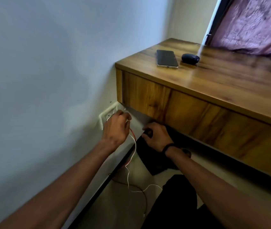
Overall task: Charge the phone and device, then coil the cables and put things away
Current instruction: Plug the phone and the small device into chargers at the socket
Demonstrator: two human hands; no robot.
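A phone (166,59) lies face up on the wooden desk (214,83), with a small dark blue earbud case (190,58) just right of it. Low on the wall sits a white socket plate (108,115). My left hand (116,128) is at the socket, fingers curled round a white plug; what it grips is mostly hidden. A white cable (132,156) and a red cable (132,133) hang from it to the floor. My right hand (156,136) is beside it under the desk, fingers curled, pinching something small and dark that I cannot make out.
The desk's wooden front panel (189,111) overhangs my right hand closely. A black mat or cloth (154,162) lies on the floor under the desk. Purple curtain (254,25) hangs at the back right. My dark-clothed knee (177,200) is at the bottom.
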